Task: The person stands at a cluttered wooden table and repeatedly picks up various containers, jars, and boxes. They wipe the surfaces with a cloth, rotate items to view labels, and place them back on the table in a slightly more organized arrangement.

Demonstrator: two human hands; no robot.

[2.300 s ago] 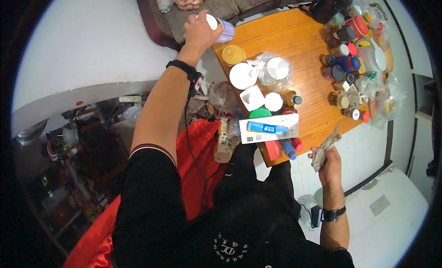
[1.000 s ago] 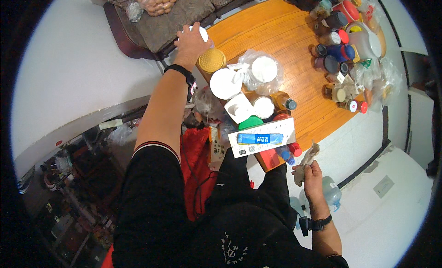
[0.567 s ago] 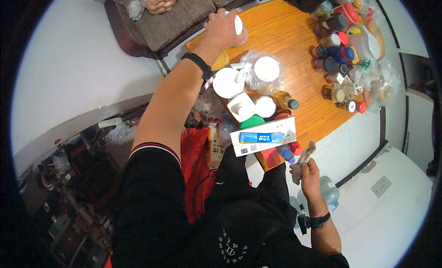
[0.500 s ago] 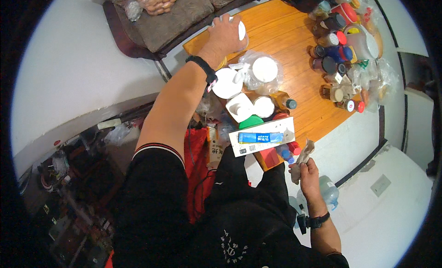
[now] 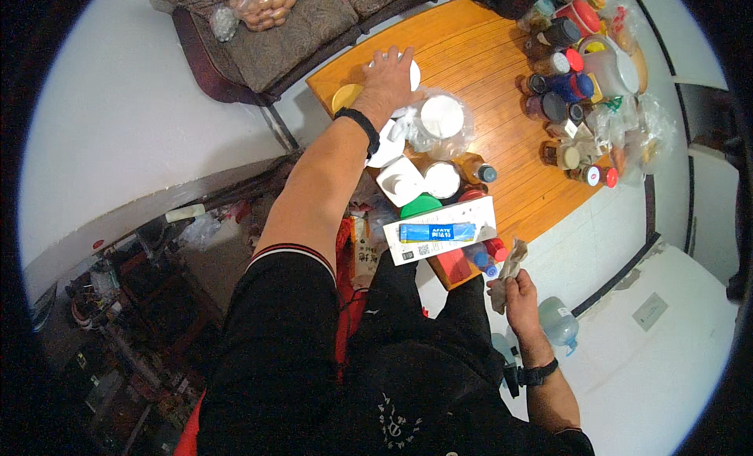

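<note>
My left hand (image 5: pixel 387 83) reaches across the left end of the wooden table, its fingers round a white-lidded container (image 5: pixel 415 73) that it mostly hides. A yellow lid (image 5: pixel 346 97) shows left of the wrist. Nearer to me stand a white round lid (image 5: pixel 441 116) in clear plastic, a white square tub (image 5: pixel 400 181) and another white round lid (image 5: pixel 442 179). My right hand (image 5: pixel 522 299) is closed on a crumpled grey-brown cloth (image 5: pixel 510 272), or perhaps paper, off the table's near edge.
A white box (image 5: pixel 441 230) with a blue packet on it lies at the table's near corner, by red- and blue-capped bottles (image 5: pixel 489 256). Many jars and bottles (image 5: pixel 553 107) crowd the table's right end. Beyond is a sofa (image 5: pixel 294 44) with a bag of eggs (image 5: pixel 265 7).
My left hand has come nearer to me and slightly right, with the white-lidded container. More of the yellow lid shows beside the wrist. My right hand keeps the crumpled cloth, almost unmoved.
</note>
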